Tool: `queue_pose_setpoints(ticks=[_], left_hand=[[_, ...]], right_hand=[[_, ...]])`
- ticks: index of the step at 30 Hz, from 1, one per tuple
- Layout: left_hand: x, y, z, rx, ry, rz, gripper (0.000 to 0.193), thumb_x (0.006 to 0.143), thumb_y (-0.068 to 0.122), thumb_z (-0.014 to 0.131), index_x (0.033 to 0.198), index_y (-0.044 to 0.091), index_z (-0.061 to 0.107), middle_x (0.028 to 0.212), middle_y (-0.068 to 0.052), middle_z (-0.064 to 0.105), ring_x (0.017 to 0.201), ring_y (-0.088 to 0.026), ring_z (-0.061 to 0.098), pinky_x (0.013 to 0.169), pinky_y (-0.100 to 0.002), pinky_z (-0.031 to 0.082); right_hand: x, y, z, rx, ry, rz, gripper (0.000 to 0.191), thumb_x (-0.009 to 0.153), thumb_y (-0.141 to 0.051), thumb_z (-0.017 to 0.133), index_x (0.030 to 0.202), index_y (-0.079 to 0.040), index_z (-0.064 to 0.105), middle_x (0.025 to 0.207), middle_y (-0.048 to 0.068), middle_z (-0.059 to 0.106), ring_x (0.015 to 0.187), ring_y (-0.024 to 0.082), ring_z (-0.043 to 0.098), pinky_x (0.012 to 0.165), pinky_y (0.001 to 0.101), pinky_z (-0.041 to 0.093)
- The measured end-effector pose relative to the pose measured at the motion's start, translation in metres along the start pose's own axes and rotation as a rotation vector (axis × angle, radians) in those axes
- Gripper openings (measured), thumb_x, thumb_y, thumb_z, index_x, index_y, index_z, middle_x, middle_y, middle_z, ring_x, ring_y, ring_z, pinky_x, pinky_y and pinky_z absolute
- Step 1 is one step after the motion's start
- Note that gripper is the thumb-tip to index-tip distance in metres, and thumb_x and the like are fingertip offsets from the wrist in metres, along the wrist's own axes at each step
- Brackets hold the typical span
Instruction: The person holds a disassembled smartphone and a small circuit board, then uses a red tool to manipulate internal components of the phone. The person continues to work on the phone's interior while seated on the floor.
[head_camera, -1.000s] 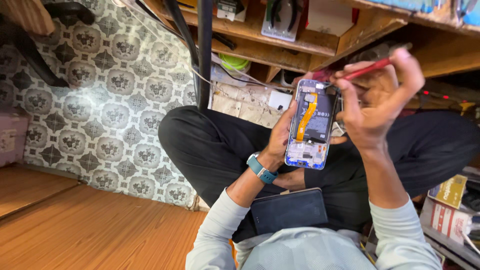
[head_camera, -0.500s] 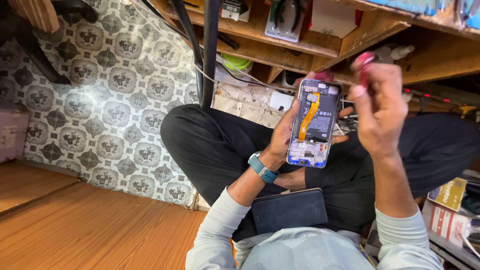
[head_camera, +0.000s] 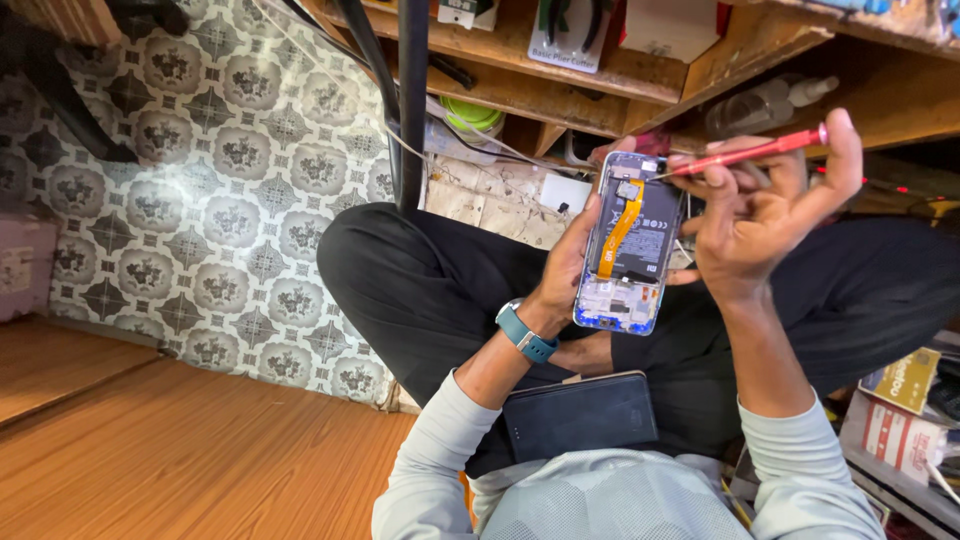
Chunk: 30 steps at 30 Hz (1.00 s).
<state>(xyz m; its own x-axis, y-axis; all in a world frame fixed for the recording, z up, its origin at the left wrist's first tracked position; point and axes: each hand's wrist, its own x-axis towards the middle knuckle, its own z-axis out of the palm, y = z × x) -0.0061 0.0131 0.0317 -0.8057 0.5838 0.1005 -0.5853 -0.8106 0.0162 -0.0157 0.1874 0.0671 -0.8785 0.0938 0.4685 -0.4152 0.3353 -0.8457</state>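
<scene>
Screwdriver tip back at the phone — that was the change. A second ago your right hand (head_camera: 765, 215) hung above the work with the slim red-handled screwdriver (head_camera: 750, 153) lifted clear; half a second ago it had swung in close; at this moment you had the tool pinched between thumb and curled fingers, with its point at the top edge of the opened, backless smartphone with the orange ribbon cable (head_camera: 630, 240), right of centre in the frame. Your left hand (head_camera: 568, 265), with its teal wristband (head_camera: 526, 333), stayed wrapped round the phone's left edge, holding it upright over your lap. A dark flat wallet-like case (head_camera: 580, 412) lay on your thigh, lower centre. By my read, you had gone from hovering to working a spot near the phone's top.
</scene>
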Motion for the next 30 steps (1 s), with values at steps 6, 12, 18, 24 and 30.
queue_pose_setpoints(ticks=[6, 12, 18, 24, 30], left_hand=[[0.003, 0.001, 0.002, 0.0, -0.003, -0.005, 0.054, 0.123, 0.039, 0.033, 0.171, 0.027, 0.011, 0.158, -0.002, 0.04, 0.138, -0.023, 0.054, 0.111, -0.064, 0.05], [0.001, 0.0, -0.004, 0.175, 0.068, 0.022, 0.058, 0.122, 0.038, 0.032, 0.174, 0.022, 0.011, 0.166, -0.001, 0.034, 0.14, -0.017, 0.049, 0.111, -0.047, 0.05], [0.0, -0.009, -0.037, 0.084, -0.013, 0.031, 0.048, 0.128, 0.036, 0.032, 0.168, 0.012, 0.018, 0.15, -0.01, 0.043, 0.131, -0.022, 0.057, 0.109, -0.044, 0.055], [-0.005, -0.01, -0.038, -0.06, 0.054, -0.031, 0.046, 0.121, 0.039, 0.033, 0.162, 0.019, 0.032, 0.145, -0.004, 0.059, 0.126, -0.027, 0.062, 0.106, -0.059, 0.05], [-0.002, -0.005, -0.026, -0.227, 0.04, -0.155, 0.044, 0.126, 0.047, 0.034, 0.157, 0.016, 0.029, 0.145, -0.009, 0.052, 0.134, -0.031, 0.058, 0.112, -0.077, 0.041]], right_hand=[[0.006, 0.0, 0.0, -0.103, -0.024, -0.103, 0.072, 0.124, 0.011, 0.058, 0.16, -0.025, 0.008, 0.121, 0.02, 0.057, 0.096, 0.027, 0.067, 0.091, 0.0369, 0.069], [0.019, -0.01, 0.005, -0.166, -0.063, -0.253, 0.075, 0.114, 0.011, 0.063, 0.161, -0.022, 0.014, 0.115, 0.021, 0.06, 0.091, 0.028, 0.072, 0.082, 0.0345, 0.068], [0.034, -0.024, 0.011, -0.146, -0.18, -0.359, 0.075, 0.107, 0.013, 0.062, 0.156, -0.021, 0.015, 0.115, 0.024, 0.062, 0.09, 0.031, 0.072, 0.08, 0.0365, 0.066], [0.04, -0.027, 0.012, -0.13, -0.254, -0.355, 0.072, 0.107, 0.014, 0.062, 0.151, -0.021, 0.018, 0.109, 0.024, 0.062, 0.092, 0.031, 0.074, 0.077, 0.0342, 0.067], [0.039, -0.025, 0.006, -0.068, -0.31, -0.375, 0.068, 0.104, 0.011, 0.058, 0.146, -0.022, 0.017, 0.111, 0.026, 0.065, 0.09, 0.029, 0.074, 0.078, 0.0364, 0.065]])
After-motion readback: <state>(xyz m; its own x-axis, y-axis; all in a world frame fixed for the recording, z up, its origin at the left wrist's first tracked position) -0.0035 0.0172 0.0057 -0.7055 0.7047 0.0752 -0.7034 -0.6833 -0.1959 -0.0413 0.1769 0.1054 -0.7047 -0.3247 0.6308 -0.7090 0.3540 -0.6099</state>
